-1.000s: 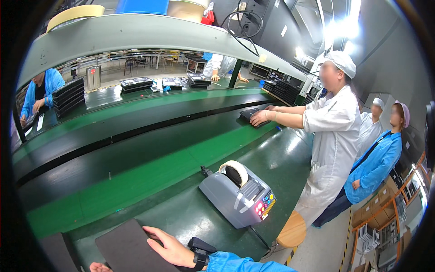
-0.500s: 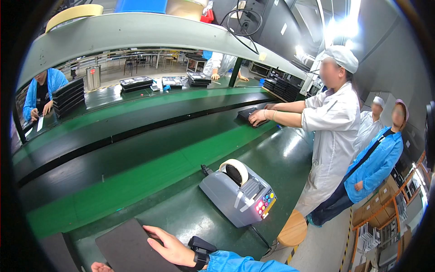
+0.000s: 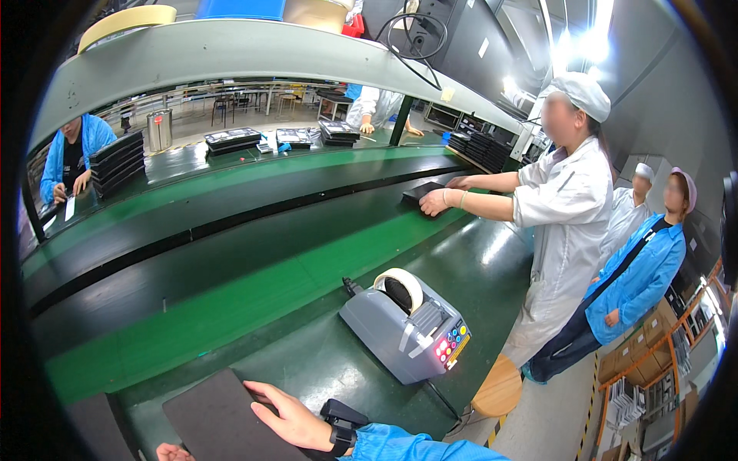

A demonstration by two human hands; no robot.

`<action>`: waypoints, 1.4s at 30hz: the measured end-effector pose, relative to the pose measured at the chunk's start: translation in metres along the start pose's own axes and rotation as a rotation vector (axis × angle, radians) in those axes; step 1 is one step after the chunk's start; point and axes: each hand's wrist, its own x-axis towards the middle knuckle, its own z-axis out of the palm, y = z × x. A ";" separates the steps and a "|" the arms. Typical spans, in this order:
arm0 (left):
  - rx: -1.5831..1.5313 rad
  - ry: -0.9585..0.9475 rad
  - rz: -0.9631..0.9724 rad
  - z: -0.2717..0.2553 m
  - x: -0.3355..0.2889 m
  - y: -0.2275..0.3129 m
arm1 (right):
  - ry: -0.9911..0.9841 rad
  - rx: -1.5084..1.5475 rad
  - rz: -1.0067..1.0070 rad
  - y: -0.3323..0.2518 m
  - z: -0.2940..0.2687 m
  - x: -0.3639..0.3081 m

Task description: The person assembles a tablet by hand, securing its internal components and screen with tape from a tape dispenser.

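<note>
A flat black box lies tilted at the near edge of the green bench. My right hand grips its right side, with the thumb and index finger apart at the edge. At the lower rim of the picture, my left hand shows only some curled fingers against the box's left side; the rest is cut off. To the left sits another dark, flat piece, partly out of view. A grey tape dispenser carrying a tape roll stands to the right, beyond my right hand.
A green conveyor belt runs beyond the bench. At its far right, a co-worker in white has both hands on a black box. Stacks of black boxes stand across the line. A grey shelf spans overhead; a wooden stool is at right.
My hands and the box stay almost still. The co-worker's hands shift slightly on the far black box. A small mark on the belt has moved a little left.
</note>
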 end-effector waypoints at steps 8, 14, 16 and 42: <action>-0.003 0.022 -0.011 -0.001 0.000 -0.002 | -0.010 0.010 -0.001 -0.002 0.000 0.000; -0.005 0.019 -0.012 -0.001 0.001 -0.002 | -0.011 0.009 0.014 -0.003 -0.001 0.000; -0.004 0.013 -0.005 -0.001 0.001 -0.002 | -0.011 0.014 0.014 -0.003 -0.001 0.000; 0.012 0.027 -0.037 0.000 0.000 -0.001 | -0.008 -0.010 -0.002 -0.006 -0.002 0.000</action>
